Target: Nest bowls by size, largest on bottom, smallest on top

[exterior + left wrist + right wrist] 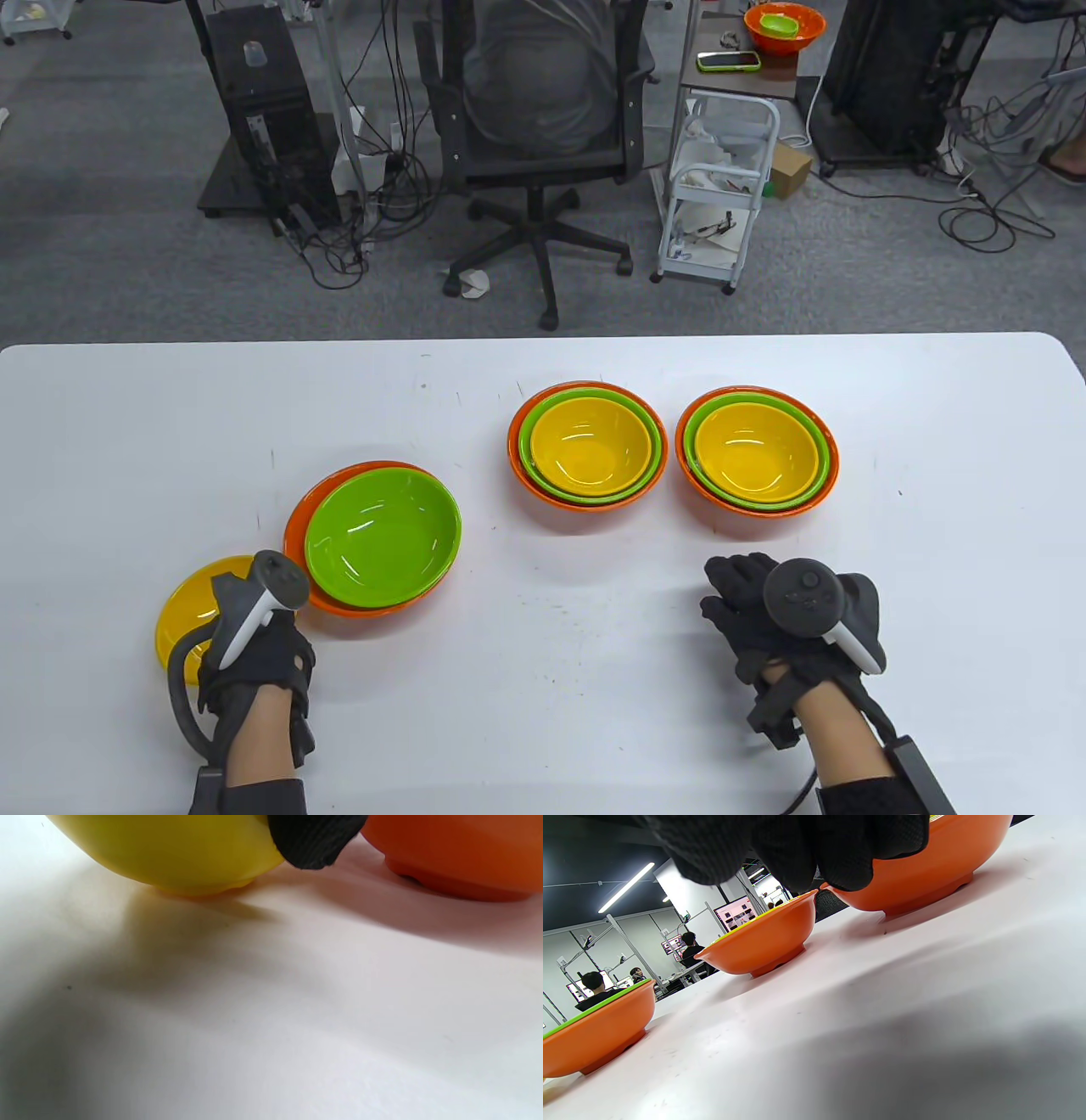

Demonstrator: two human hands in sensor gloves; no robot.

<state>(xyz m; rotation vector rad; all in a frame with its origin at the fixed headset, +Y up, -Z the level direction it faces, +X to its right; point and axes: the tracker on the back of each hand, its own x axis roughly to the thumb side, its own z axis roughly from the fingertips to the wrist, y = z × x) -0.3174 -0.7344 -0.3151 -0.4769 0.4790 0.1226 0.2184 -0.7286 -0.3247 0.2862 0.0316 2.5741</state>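
White table [543, 730] carries three groups of bowls. Far right: a finished stack [757, 461], orange at the bottom, green inside it, yellow innermost. Just left of it, apart but near: a second finished stack [587, 456] in the same order. Nearer the front and to the left: an orange bowl [299, 519] with a green bowl [383, 536] sitting in it, the green one shifted toward the right so a crescent of orange rim shows on the left side. A lone yellow bowl [188, 609] stands on the table at the front left, just beside that orange bowl; the left wrist view shows the two bases close together with a narrow strip of table between them. Left hand [254, 658] lies over the near right part of the yellow bowl, and in the wrist view one gloved fingertip [312, 841] lies against the bowl's outer wall; whether the hand actually grips the rim I cannot tell, as the tracker and the back of the hand hide the fingers from above. Right hand [776, 615] sits on or just above the table in front of the right stack, not touching it, holding nothing, fingers loosely extended toward the bowls.
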